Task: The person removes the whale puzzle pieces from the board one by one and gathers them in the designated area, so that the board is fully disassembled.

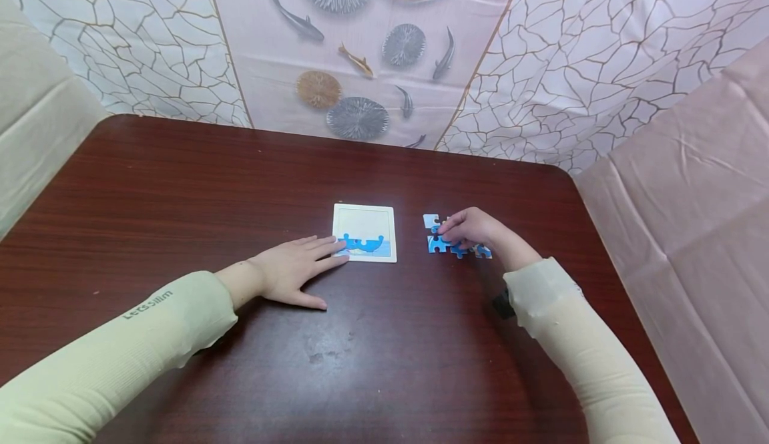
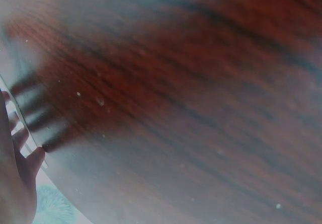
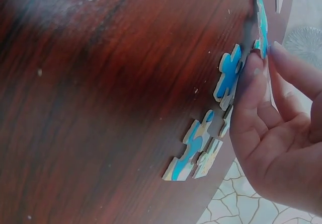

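Note:
A square white puzzle tray (image 1: pixel 364 219) lies on the table, with joined blue puzzle pieces (image 1: pixel 369 244) along its lower part. My left hand (image 1: pixel 292 269) is flat with fingers spread, its fingertips over the tray's left edge and the thumb on the table. Right of the tray, my right hand (image 1: pixel 471 228) reaches down over a group of loose puzzle pieces (image 1: pixel 436 244). Its thumb and index finger pinch a blue puzzle piece (image 3: pixel 263 45), partly hidden by the fingertips. Other loose pieces, among them a blue one (image 3: pixel 229 75) and a blue-and-cream one (image 3: pixel 190 151), lie beside the hand.
The dark red-brown table (image 1: pixel 384 364) extends all round the tray. Patterned cloth (image 1: pixel 372 50) hangs behind its far edge, and plain pale cloth (image 1: pixel 679 183) stands along the right side.

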